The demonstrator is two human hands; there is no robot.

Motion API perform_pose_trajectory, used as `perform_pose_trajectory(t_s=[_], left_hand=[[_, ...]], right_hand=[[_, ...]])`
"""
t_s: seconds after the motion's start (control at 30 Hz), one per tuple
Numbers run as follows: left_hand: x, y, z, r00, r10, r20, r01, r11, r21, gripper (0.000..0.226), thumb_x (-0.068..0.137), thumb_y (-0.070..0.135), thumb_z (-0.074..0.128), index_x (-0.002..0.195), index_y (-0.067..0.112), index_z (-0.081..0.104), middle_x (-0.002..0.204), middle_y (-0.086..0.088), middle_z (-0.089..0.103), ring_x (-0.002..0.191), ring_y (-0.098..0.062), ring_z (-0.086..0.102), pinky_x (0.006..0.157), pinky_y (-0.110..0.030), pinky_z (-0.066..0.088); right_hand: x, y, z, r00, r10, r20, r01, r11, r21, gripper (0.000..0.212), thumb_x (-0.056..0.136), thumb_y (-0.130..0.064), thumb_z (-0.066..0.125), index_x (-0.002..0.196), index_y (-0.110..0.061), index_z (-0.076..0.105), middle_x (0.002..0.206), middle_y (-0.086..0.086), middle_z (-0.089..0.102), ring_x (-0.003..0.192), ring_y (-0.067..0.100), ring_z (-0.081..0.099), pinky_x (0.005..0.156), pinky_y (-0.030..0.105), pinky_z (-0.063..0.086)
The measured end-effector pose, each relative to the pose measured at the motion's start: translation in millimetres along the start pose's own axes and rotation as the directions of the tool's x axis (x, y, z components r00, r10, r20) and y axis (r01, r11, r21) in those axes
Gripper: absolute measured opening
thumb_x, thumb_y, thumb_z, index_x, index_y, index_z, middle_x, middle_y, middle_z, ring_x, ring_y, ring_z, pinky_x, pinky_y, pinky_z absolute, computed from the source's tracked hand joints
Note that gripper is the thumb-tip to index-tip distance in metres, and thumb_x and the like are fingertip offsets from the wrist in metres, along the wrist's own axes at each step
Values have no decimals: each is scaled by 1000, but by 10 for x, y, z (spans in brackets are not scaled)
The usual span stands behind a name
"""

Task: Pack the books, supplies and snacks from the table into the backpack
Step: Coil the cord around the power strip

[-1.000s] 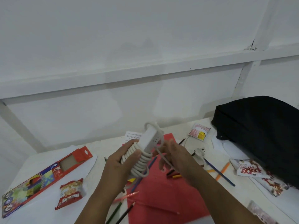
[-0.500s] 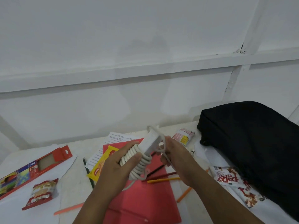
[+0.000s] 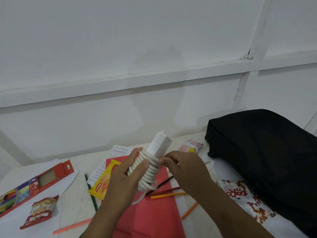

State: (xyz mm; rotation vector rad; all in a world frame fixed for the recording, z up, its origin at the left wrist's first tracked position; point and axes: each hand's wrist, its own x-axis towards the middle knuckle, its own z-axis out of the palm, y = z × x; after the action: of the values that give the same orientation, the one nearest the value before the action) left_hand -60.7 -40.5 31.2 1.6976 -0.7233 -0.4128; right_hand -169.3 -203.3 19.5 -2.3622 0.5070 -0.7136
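White ribbed cord [image 3: 147, 170] (coiled), boxy power strip [image 3: 161, 145]

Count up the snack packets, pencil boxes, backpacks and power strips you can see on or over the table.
snack packets: 5, namely yellow, red, a small one and two overlapping white ones
pencil box: 1
backpack: 1
power strip: 1
Total: 8
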Motion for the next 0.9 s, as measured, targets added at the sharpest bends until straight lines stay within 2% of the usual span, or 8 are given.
perform_pose_trajectory(t_s=[0.1,0.2,0.37,0.5,0.63,0.73,0.8,0.9], left_hand=[[0,-31,-96,988,-44,145,42,999,15,54,85,55,64,137,47,52,123,26,66,111,5,63,95,-26,49],[10,-53,-148,971,-69,230,64,998,30,59,83,65,59,139,55,45,135,24,60,121,1,59,104,-34,47],[45,-68,-316,959,-35,281,26,999,34,55,88,55,59,140,57,41,130,36,57,118,12,56,101,-22,46],[37,-66,-540,939,25,344,-35,999,22,44,95,43,61,137,34,54,121,7,70,107,-12,68,92,-33,54],[19,-32,-800,972,97,215,-77,992,-98,27,95,33,61,118,19,63,103,-7,72,90,-18,72,73,-26,56],[66,-23,-1015,998,65,-5,-64,975,-212,17,98,24,53,103,31,68,94,-7,74,77,-17,72,63,-27,57],[105,-33,-1167,994,65,-83,-81,975,-205,30,100,23,50,94,46,68,92,4,75,78,-11,72,64,-24,57],[134,-90,-1310,993,105,-56,-110,988,-110,21,101,24,51,99,38,66,91,2,74,78,-14,73,67,-30,57]], right_hand=[[28,37,-69,999,-9,43,11,999,-31,67,81,-82,34,96,-31,74,77,-11,70,72,4,61,62,31,52],[11,-19,-6,1000,-22,-2,22,997,-73,59,81,-78,41,79,-28,72,58,-14,57,57,4,54,51,22,41],[-46,-231,155,997,1,-78,-8,997,-82,79,74,-93,20,59,-23,55,51,-7,51,47,10,46,47,30,40],[-47,-392,261,999,9,-39,-13,993,-115,55,77,-80,41,61,-29,58,50,-13,50,48,6,46,49,28,41],[-3,-577,199,990,37,135,-7,976,-217,27,90,-54,59,98,-31,71,77,-12,68,68,3,60,65,26,52],[79,-449,-21,965,168,200,-99,943,-317,13,91,-39,66,83,-30,68,65,-12,58,62,1,53,61,23,42],[110,-320,-118,962,213,171,-136,916,-377,25,93,-35,64,69,-35,58,59,-12,53,58,2,50,62,24,39],[167,-299,-90,973,221,60,-198,944,-264,17,97,-24,60,87,-31,72,78,-7,66,75,11,60,76,39,52]])
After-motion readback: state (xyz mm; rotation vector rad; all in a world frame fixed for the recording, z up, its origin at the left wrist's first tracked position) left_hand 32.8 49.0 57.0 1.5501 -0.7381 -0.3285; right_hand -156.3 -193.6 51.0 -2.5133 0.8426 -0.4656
